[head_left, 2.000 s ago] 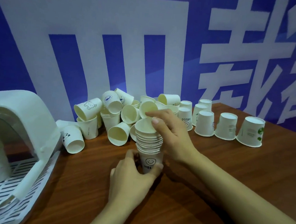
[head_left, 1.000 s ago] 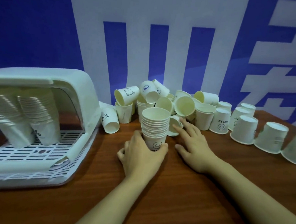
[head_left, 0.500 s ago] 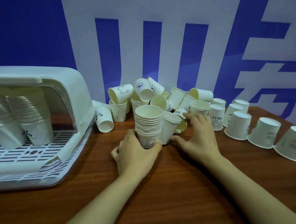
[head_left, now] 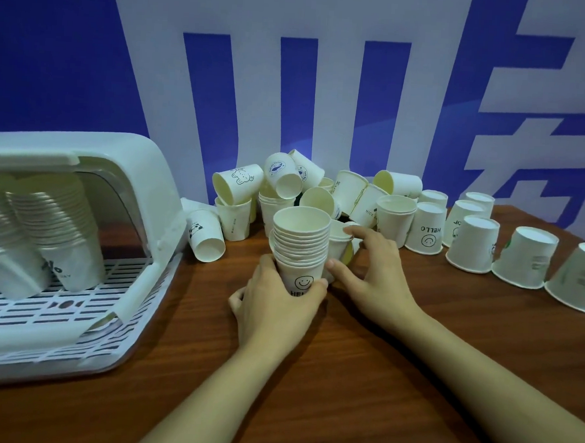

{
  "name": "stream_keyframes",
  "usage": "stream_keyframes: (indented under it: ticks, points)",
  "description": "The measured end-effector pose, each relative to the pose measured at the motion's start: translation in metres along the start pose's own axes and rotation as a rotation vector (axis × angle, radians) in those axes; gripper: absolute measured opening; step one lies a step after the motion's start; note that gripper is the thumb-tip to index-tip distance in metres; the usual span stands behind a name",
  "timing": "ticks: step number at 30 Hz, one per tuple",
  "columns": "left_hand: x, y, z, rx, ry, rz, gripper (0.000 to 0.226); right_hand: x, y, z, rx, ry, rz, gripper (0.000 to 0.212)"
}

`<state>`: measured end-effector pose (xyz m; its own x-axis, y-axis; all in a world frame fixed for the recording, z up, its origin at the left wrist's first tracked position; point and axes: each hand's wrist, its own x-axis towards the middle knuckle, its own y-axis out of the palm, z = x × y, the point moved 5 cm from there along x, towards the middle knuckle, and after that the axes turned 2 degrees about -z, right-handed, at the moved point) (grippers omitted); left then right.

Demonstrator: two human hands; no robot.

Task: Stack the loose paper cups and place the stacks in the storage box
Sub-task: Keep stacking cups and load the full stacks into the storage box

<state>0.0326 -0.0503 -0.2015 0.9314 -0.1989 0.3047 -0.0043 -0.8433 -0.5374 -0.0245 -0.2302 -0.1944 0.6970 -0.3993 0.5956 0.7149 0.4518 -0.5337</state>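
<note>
I have my left hand (head_left: 277, 309) wrapped around the base of the stack (head_left: 299, 252), which stands upright on the table (head_left: 360, 379) with its smiley print facing me and its mouth open upward. My right hand (head_left: 373, 277) is just beside it, thumb and fingers closed around a loose cup (head_left: 339, 246) that sits rim-up right against the stack. Behind them lies the pile of loose cups (head_left: 306, 191), tumbled at all angles, and to the right a row of upturned cups (head_left: 471, 246) runs along the table edge. The storage box (head_left: 139, 191) stands well to the left with its lid raised, and two leaning stacks (head_left: 54, 227) already rest on its slatted floor. I judge I am in the stacking step, far from finished given how many cups remain loose. The next move, as I see it, calls for lifting the held cup clear of the stack's rim, centring it over the open mouth and pressing it straight down, while my left hand keeps the column steady so that it does not tip toward the pile.
</note>
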Motion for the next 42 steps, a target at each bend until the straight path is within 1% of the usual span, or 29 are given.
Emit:
stream_keyframes:
  ticks: [3, 6, 8, 10, 11, 14, 16, 20, 26, 28, 31, 32, 34, 39, 42]
  points:
    - [0.000, 0.001, -0.001, -0.008, 0.007, 0.009, 0.050, 0.003, -0.008, 0.002, 0.048, -0.028, -0.084, 0.027]
    - [-0.001, 0.001, 0.000, -0.011, 0.015, 0.017, 0.050, 0.007, -0.023, 0.008, 0.095, -0.089, -0.177, 0.016]
    - [-0.002, 0.001, 0.001, -0.022, 0.021, 0.029, 0.049, 0.008, -0.035, 0.015, 0.141, -0.070, -0.243, 0.017]
    - [-0.003, 0.003, -0.003, -0.031, 0.048, 0.067, 0.047, 0.009, -0.050, 0.019, 0.255, -0.042, -0.321, 0.020]
    - [-0.005, 0.004, -0.006, -0.032, 0.072, 0.098, 0.046, 0.011, -0.057, 0.023, 0.299, -0.059, -0.360, 0.021]
    - [-0.010, 0.011, -0.014, -0.004, 0.178, 0.194, 0.049, 0.017, -0.078, 0.033, 0.307, -0.168, -0.446, 0.022]
    - [-0.013, 0.015, -0.018, 0.039, 0.243, 0.241, 0.054, 0.018, -0.088, 0.040, 0.333, -0.181, -0.479, 0.023]
    - [-0.017, 0.016, -0.022, 0.065, 0.303, 0.278, 0.058, 0.016, -0.094, 0.053, 0.305, -0.212, -0.450, 0.029]
    - [-0.015, 0.016, -0.021, 0.074, 0.311, 0.279, 0.060, 0.011, -0.095, 0.066, 0.180, -0.269, -0.396, 0.028]
    - [-0.016, 0.017, -0.020, 0.071, 0.307, 0.278, 0.059, 0.010, -0.094, 0.068, 0.190, -0.239, -0.368, 0.034]
    - [-0.016, 0.017, -0.020, 0.057, 0.325, 0.267, 0.055, 0.010, -0.092, 0.069, 0.256, -0.199, -0.347, 0.050]
    - [-0.017, 0.017, -0.020, 0.054, 0.329, 0.266, 0.053, 0.010, -0.091, 0.070, 0.262, -0.197, -0.336, 0.052]
    - [-0.017, 0.016, -0.020, 0.050, 0.328, 0.264, 0.052, 0.010, -0.087, 0.071, 0.234, -0.209, -0.306, 0.046]
    - [-0.016, 0.016, -0.022, 0.075, 0.322, 0.257, 0.058, 0.010, -0.072, 0.067, 0.120, -0.268, -0.242, 0.021]
    - [-0.015, 0.016, -0.022, 0.078, 0.321, 0.259, 0.059, 0.009, -0.067, 0.062, 0.104, -0.280, -0.262, 0.022]
